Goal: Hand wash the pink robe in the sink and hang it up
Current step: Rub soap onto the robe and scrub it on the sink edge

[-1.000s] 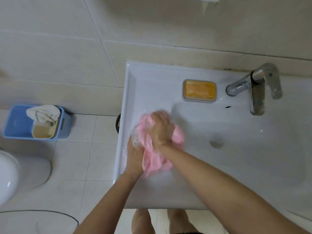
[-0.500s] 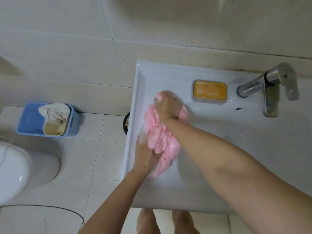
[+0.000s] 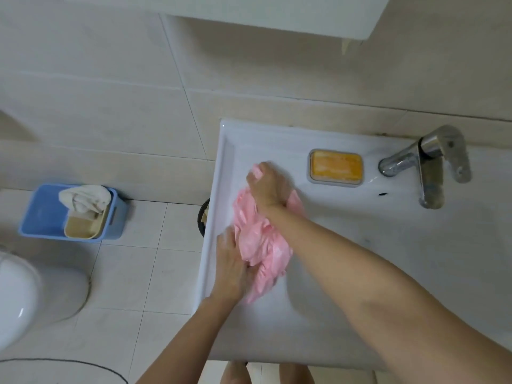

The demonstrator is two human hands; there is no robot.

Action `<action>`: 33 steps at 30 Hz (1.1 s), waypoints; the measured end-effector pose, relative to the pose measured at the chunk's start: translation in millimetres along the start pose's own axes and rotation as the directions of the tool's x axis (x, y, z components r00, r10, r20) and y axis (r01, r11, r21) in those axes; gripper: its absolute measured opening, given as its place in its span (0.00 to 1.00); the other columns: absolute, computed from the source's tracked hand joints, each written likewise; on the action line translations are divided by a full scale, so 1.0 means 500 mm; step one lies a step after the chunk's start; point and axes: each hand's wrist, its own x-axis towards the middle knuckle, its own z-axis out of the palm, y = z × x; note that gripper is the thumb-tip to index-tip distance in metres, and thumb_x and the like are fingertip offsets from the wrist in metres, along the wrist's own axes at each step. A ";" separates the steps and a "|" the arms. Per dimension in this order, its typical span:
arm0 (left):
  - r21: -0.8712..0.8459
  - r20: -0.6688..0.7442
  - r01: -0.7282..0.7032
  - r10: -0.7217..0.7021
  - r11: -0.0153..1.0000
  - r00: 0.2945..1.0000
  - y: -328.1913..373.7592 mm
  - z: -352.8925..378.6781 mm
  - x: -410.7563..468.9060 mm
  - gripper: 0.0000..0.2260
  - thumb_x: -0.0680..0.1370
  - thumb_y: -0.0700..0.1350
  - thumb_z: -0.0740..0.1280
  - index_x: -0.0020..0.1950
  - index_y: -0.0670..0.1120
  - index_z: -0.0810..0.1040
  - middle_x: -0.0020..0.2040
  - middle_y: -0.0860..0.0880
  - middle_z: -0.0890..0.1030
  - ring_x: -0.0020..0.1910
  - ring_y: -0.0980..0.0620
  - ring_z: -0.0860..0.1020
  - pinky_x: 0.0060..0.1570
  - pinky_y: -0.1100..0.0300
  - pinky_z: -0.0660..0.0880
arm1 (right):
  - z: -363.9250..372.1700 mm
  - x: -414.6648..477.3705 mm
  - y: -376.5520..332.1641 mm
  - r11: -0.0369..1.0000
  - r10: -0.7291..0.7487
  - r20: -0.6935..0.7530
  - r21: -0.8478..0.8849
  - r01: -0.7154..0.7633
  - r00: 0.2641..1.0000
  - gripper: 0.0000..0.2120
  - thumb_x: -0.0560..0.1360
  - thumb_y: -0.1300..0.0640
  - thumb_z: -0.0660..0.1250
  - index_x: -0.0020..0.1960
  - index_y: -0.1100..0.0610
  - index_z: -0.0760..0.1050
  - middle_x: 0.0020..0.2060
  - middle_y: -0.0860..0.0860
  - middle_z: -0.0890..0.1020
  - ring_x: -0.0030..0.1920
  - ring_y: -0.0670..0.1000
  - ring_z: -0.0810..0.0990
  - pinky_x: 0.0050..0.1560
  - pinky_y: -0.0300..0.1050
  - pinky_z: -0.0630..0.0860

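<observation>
The wet pink robe (image 3: pixel 260 239) lies bunched in a long wad on the left ledge of the white sink (image 3: pixel 346 300). My right hand (image 3: pixel 266 185) presses down on its far end, fingers curled into the cloth. My left hand (image 3: pixel 231 263) grips the near end from the left side, close to the sink's left rim. A few suds show by the left hand. Part of the robe is hidden under both hands.
An orange soap bar in a grey dish (image 3: pixel 335 167) sits on the back ledge. A chrome faucet (image 3: pixel 428 164) stands at the back right. On the floor left are a blue bin (image 3: pixel 55 212) with a cloth and a white toilet (image 3: pixel 25 295).
My right hand has pushed the robe's far end away toward the back of the sink, stretching the wad out. My left hand stays at the near end. The view has shifted slightly.
</observation>
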 end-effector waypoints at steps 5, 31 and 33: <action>-0.120 -0.113 0.027 -0.041 0.992 0.993 0.056 -0.015 -0.009 0.24 0.67 0.59 0.63 0.60 0.58 0.61 0.56 0.51 0.70 0.53 0.47 0.72 0.53 0.46 0.75 | -0.081 -0.036 0.101 0.861 0.077 0.098 0.495 -0.116 0.992 0.24 0.67 0.35 0.69 0.57 0.47 0.76 0.55 0.46 0.81 0.55 0.48 0.79 0.60 0.51 0.75; -0.199 -0.071 0.205 -0.223 0.958 0.972 0.060 -0.037 -0.031 0.22 0.69 0.51 0.71 0.59 0.53 0.66 0.55 0.51 0.77 0.51 0.48 0.78 0.44 0.51 0.77 | -0.040 -0.080 0.082 0.569 0.217 0.341 0.717 -0.402 0.915 0.12 0.74 0.64 0.64 0.58 0.59 0.76 0.45 0.54 0.82 0.53 0.58 0.81 0.47 0.40 0.76; 0.199 -0.246 0.003 0.047 0.980 0.968 0.062 -0.023 -0.038 0.21 0.62 0.42 0.69 0.52 0.48 0.69 0.43 0.47 0.75 0.38 0.43 0.76 0.27 0.55 0.67 | -0.045 -0.071 0.069 0.747 0.195 0.187 0.608 -0.269 0.963 0.22 0.72 0.64 0.67 0.65 0.59 0.69 0.52 0.53 0.78 0.58 0.55 0.77 0.53 0.39 0.76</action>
